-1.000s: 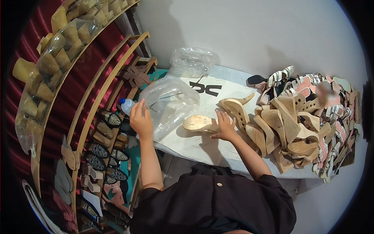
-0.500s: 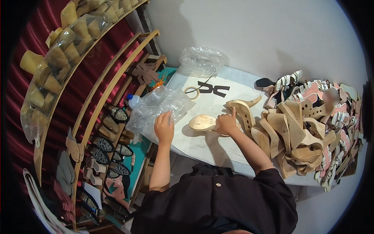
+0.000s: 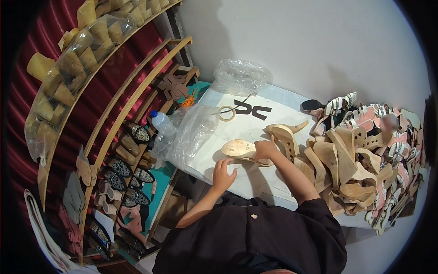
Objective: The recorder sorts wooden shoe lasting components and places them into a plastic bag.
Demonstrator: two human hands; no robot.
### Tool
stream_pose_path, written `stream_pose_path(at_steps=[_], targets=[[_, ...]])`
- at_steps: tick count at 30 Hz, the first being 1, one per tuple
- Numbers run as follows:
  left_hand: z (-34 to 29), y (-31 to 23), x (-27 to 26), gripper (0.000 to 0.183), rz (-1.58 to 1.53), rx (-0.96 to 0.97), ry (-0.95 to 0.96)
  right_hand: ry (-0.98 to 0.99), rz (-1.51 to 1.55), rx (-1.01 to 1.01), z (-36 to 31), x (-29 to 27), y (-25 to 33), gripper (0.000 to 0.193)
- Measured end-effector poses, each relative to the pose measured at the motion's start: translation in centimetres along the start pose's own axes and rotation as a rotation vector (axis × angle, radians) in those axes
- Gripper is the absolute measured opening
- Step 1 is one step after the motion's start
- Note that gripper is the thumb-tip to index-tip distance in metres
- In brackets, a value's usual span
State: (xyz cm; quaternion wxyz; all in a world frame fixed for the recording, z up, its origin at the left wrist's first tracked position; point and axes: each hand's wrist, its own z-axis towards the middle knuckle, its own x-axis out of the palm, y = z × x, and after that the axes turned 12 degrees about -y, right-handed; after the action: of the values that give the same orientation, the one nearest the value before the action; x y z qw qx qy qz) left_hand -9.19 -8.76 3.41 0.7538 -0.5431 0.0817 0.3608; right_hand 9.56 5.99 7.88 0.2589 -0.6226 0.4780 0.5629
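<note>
In the middle of the white-covered table (image 3: 207,157) lies a pale wooden shoe sole (image 3: 237,148) with handwriting on its face. My right hand (image 3: 264,150) is closed round the sole's narrow part, its index finger stretched out. Part of a second wooden edge shows under that hand; whether it belongs to the same sole I cannot tell. My left hand (image 3: 223,176) hovers at the table's near edge, just below the sole, fingers apart and holding nothing. Right beyond my right hand stand wooden wedge soles with round holes (image 3: 286,139).
Many wooden wedge soles (image 3: 335,155) and strappy sandals (image 3: 397,141) are heaped on the right. Behind lie dark cut pieces (image 3: 253,109), a tape roll (image 3: 227,113) and crumpled plastic (image 3: 239,77). At left are a plastic bag (image 3: 194,132), a blue-capped bottle (image 3: 163,123) and shoe-filled racks (image 3: 137,137).
My left hand has moved from the plastic bag rightward and nearer to me, beside the sole. The bag has settled toward the left. My right hand stays on the sole.
</note>
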Motion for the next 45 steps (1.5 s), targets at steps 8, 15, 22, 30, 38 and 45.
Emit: stream_pose_path(at_steps=[8, 15, 22, 30, 38, 45], targets=[[1.6, 3.9, 5.6, 0.096, -0.175, -0.254, -0.256, 0.217, 0.133, -0.014, 1.9, -0.7, -1.0, 0.069], [3.4, 4.5, 5.5, 0.060, -0.424, -0.349, 0.146, 0.651, 0.508, -0.057, 4.5, 1.7, -4.0, 0.078], [2.9, 4.6, 5.7, 0.039, -0.166, -0.298, 0.189, 0.685, 0.569, 0.083, 3.8, 2.4, -4.7, 0.086], [3.9, 3.0, 6.3, 0.036, 0.076, -0.273, 0.098, 0.640, 0.830, 0.110, 0.5, 2.3, -4.0, 0.074], [1.6, 2.1, 6.1, 0.037, 0.173, -0.289, -0.077, 0.571, 0.978, 0.209, -1.0, 1.3, -1.9, 0.046], [0.7, 2.0, -2.0, 0.057, 0.456, -0.092, -0.546, 0.687, 0.905, 0.248, -0.9, 1.9, -1.6, 0.077]])
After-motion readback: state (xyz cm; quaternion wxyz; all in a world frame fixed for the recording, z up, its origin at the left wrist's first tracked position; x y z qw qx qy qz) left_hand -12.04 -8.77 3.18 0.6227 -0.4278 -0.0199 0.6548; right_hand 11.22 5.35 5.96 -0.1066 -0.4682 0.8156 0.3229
